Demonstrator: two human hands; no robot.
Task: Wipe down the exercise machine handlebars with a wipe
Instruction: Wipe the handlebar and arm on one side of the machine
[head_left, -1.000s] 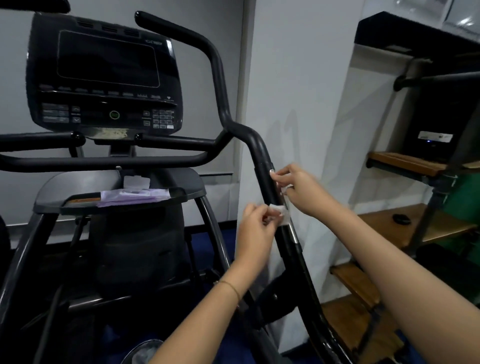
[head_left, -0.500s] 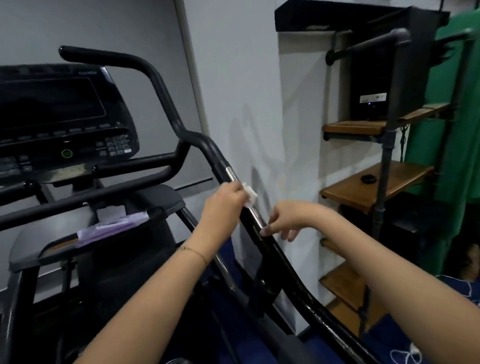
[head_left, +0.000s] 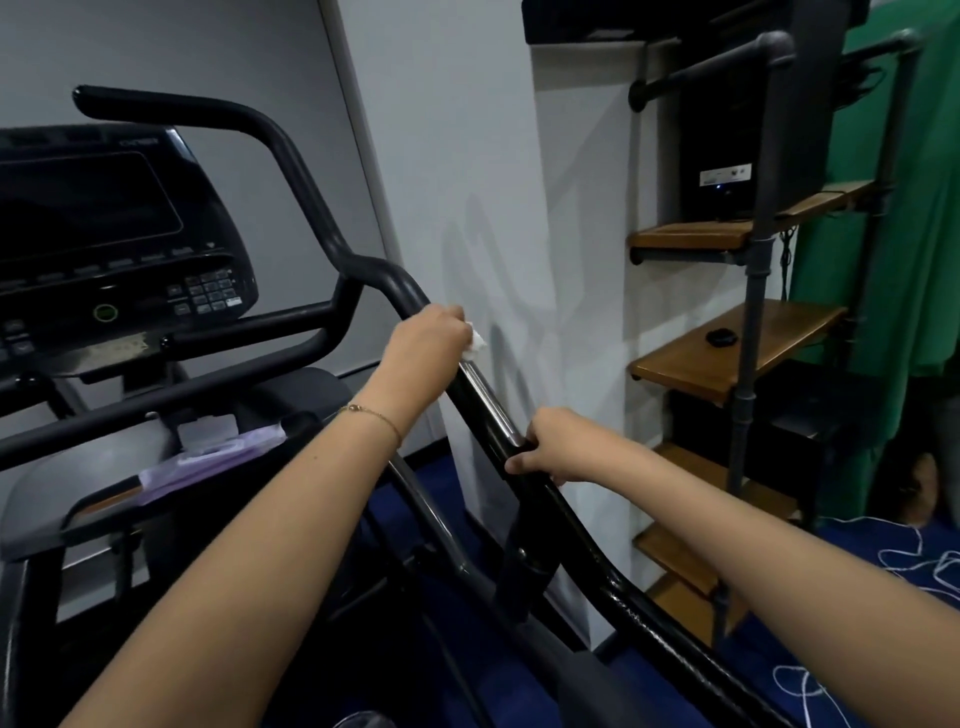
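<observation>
Left hand (head_left: 426, 345) with wipe (head_left: 475, 345); packet (head_left: 208, 462) in tray (head_left: 62, 519)

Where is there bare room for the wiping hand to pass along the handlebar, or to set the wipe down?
Free: the handlebar between left hand and right hand, and below the right hand. For setting down, the tray left of the purple pack. Crowded: the tray's middle.

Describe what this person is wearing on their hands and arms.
No sleeves or gloves are in view. The left hand has a thin gold chain bracelet at the wrist. The right hand and its wrist are bare: no watch, band or ring shows.
</observation>
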